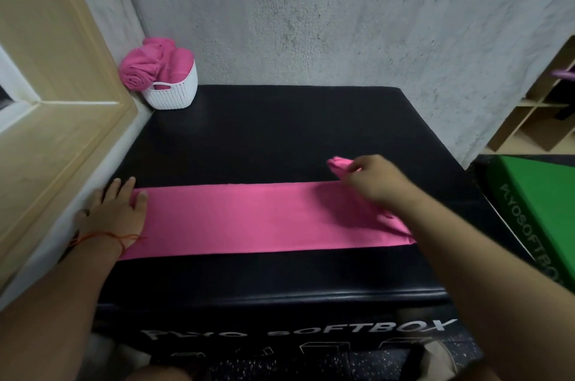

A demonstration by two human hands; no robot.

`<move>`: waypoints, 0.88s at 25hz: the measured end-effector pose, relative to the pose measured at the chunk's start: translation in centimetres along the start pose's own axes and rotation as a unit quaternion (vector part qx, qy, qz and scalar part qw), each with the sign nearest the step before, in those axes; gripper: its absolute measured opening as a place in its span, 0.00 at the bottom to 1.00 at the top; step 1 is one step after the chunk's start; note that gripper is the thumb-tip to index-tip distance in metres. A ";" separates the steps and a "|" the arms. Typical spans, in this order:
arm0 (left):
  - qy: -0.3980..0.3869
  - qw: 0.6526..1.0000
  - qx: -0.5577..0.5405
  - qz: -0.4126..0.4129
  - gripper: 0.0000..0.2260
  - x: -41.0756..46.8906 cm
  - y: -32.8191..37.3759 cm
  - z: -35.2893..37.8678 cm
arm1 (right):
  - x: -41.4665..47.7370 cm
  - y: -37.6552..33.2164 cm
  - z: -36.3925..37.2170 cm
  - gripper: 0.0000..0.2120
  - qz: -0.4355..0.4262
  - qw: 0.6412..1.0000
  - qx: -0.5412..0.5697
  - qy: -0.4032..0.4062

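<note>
My left hand (119, 209) lies flat, pinning the pink towel (249, 218) so it won't slide (it's folded long), while my right hand (370, 181) pinches its far corner to start the roll.

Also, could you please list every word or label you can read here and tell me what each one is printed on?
"PLYO SOFTBOX": white letters on the front of the black box, slightly blurred.
"PLYOSOFTBO": white letters down the green box, cut off by the picture's edge.
White marks under the black box's words: too blurred to read.

grey plaster wall (342, 22), wooden window frame (62, 85), cubby shelf (535, 113)
</note>
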State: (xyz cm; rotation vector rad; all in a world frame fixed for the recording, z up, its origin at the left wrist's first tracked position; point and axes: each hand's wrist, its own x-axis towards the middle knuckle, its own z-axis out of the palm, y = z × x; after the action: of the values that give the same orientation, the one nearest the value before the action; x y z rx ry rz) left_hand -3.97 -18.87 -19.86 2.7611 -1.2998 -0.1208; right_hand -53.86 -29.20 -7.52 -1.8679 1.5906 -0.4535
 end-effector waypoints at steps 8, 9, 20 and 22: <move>0.009 1.000 -0.007 0.002 0.29 -0.6 0.1 -0.6 | -1.6 -0.3 7.4 0.06 0.008 0.994 0.085 -0.073; 0.010 1.000 -0.006 0.003 0.29 -0.5 0.0 -0.6 | -1.7 0.6 6.1 0.05 0.013 0.993 0.113 -0.043; 0.041 0.998 0.019 0.046 0.26 -2.4 0.3 -1.7 | -0.6 9.9 -3.1 0.19 0.284 0.945 0.103 -0.125; 0.075 0.995 0.011 0.071 0.18 -2.4 0.2 -2.5 | 1.4 7.6 -5.2 0.10 0.244 0.956 0.036 -0.157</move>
State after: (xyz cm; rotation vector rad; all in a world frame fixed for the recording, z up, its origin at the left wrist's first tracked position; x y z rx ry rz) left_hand -5.38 -17.06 -17.33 2.6252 -1.4584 0.1077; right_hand -62.49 -32.31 -8.88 -1.3424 1.7061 0.0062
